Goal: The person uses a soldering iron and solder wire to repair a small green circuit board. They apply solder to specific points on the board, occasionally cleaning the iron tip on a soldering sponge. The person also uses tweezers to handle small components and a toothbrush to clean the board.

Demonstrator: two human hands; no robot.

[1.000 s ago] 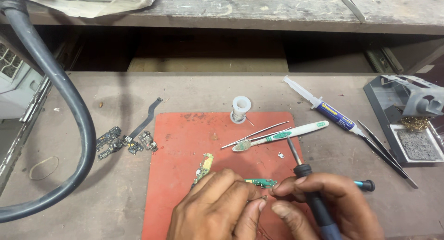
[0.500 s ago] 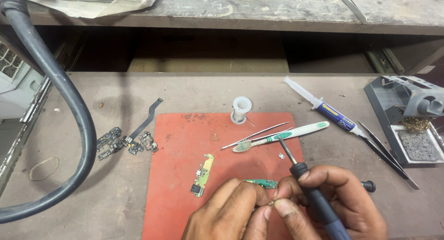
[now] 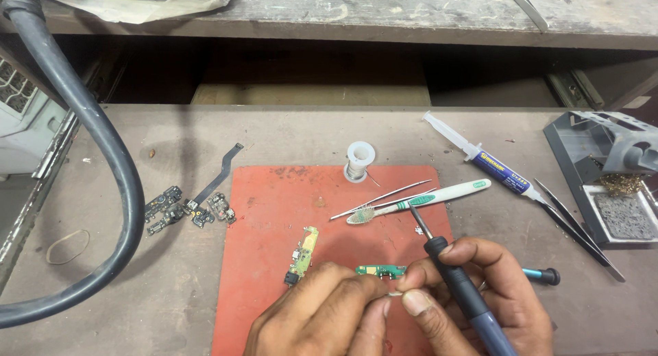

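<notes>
My right hand [image 3: 480,294] grips a soldering iron [image 3: 452,270] with a dark blue-grey handle, its tip pointing up toward a white and green toothbrush [image 3: 425,199]. The thumb and forefinger also pinch a tiny part beside a small green circuit board [image 3: 379,270]. My left hand [image 3: 322,315] rests on the red mat [image 3: 274,226] with its fingertips at that board. A second yellow-green board [image 3: 303,254] lies just left of my left hand.
A solder spool [image 3: 360,161] stands at the mat's far edge, with metal tweezers [image 3: 380,199] by the toothbrush. A flux syringe [image 3: 480,158], black tweezers [image 3: 576,226] and an iron stand [image 3: 610,178] are on the right. Loose small boards [image 3: 185,208], a thick black hose [image 3: 103,164] and a rubber band [image 3: 67,246] lie left.
Both hands slid slightly back toward me, uncovering the yellow-green board. The soldering iron's tip lifted off the green board and tilted up toward the toothbrush.
</notes>
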